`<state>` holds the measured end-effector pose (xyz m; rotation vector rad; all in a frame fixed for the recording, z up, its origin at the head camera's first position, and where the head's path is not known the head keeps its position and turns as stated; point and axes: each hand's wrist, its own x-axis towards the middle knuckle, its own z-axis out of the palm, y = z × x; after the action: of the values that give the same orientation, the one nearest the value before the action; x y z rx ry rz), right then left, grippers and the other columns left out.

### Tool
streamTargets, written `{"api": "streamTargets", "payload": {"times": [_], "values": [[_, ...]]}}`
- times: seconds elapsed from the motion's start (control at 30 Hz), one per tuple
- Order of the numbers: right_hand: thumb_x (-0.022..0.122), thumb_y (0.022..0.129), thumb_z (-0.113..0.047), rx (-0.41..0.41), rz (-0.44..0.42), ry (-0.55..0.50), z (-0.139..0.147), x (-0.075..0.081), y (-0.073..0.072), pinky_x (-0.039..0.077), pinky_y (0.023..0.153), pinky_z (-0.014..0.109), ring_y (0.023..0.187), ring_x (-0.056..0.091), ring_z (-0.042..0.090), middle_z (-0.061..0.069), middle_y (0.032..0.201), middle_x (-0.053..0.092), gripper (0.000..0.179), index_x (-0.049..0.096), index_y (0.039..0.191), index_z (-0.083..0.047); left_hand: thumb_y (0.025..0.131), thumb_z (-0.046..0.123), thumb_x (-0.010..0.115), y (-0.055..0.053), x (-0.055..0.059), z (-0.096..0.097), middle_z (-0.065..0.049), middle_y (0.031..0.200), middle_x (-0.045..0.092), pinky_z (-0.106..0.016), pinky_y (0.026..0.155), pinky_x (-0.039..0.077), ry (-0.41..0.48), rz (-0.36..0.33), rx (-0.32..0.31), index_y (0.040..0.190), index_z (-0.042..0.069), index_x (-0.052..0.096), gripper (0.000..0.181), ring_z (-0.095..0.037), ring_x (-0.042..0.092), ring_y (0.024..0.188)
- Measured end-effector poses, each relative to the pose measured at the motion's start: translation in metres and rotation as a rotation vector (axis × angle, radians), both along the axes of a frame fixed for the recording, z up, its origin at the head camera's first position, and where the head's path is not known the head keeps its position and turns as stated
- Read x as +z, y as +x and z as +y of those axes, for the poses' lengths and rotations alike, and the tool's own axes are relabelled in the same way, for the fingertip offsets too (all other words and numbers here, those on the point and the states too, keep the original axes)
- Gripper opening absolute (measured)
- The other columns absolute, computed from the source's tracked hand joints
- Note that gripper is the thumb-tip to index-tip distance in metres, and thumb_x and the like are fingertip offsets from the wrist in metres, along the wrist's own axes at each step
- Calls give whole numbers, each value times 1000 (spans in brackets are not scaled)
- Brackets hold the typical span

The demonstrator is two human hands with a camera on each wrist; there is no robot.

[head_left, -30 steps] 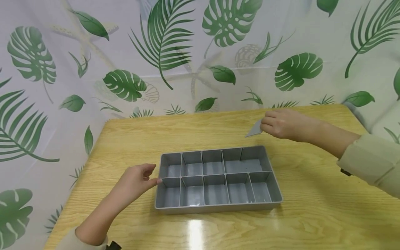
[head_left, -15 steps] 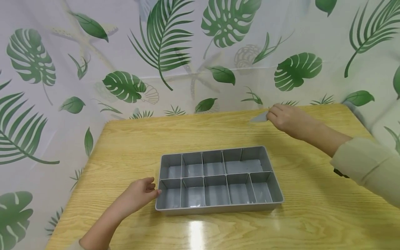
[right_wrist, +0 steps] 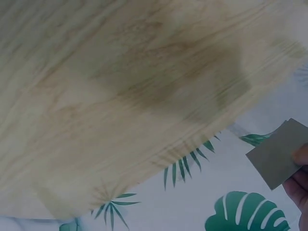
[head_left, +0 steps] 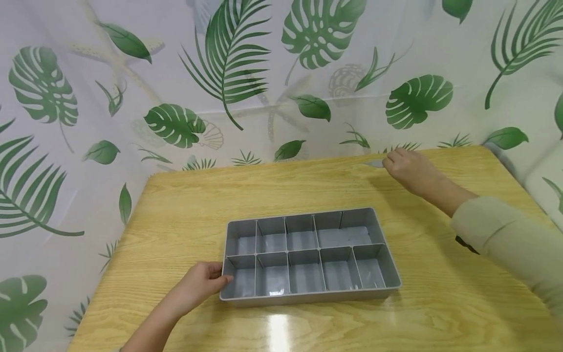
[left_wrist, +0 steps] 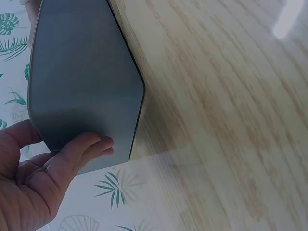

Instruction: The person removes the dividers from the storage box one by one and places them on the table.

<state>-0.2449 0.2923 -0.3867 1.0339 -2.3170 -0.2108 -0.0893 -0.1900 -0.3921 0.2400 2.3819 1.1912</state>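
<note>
The tray (head_left: 303, 261), long axis left to right on the table (head_left: 189, 210), is pinched at its left end by the left hand (head_left: 200, 285); past its far right corner, a plate (right_wrist: 274, 156) is pinched in the right hand (head_left: 406, 168).

- Support surface: table (head_left: 184, 210), light yellow-brown top with visible wood grain.
- Surface marks: a bright light reflection (head_left: 278, 332) near the front; soft shadows toward the right.
- Directly on the table: one grey tray (head_left: 308, 298), upright, long side running left to right, divided into compartments.
</note>
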Motion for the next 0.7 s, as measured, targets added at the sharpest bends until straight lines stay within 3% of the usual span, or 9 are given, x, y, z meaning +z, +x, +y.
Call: {"api": "streamTargets", "payload": {"times": [0.1, 0.33, 0.6, 0.7], "values": [[69, 66, 19, -50, -39, 21, 0, -5, -1, 52, 59, 36, 69, 56, 32, 20, 75, 57, 20, 55, 77, 9, 88, 11, 58, 0, -3, 0, -17, 91, 70, -27, 67, 52, 19, 4, -2, 112, -13, 61, 34, -19, 64, 81], [64, 71, 19, -127, -125, 47, 2, -21, -10, 52, 60, 37, 70, 55, 32, 20, 76, 56, 15, 56, 78, 9, 86, 6, 59, 2, -5, 4, -21, 93, 70, -32, 68, 55, 37, -10, 50, 112, -17, 58, 35, -25, 68, 83], [63, 73, 19, -248, -279, 120, 1, -40, -21, 52, 59, 37, 71, 55, 30, 17, 77, 55, 16, 56, 79, 6, 85, 5, 58, 5, -7, 5, -18, 87, 71, -25, 62, 53, 41, -24, 95, 115, -16, 58, 36, -16, 65, 76], [63, 75, 17, -264, -287, 146, 2, -46, -26, 52, 61, 37, 72, 55, 31, 18, 78, 56, 13, 58, 80, 6, 85, 5, 58, 4, -8, 6, -17, 85, 71, -23, 61, 52, 44, -14, 87, 113, -16, 58, 35, -13, 64, 73]]}}
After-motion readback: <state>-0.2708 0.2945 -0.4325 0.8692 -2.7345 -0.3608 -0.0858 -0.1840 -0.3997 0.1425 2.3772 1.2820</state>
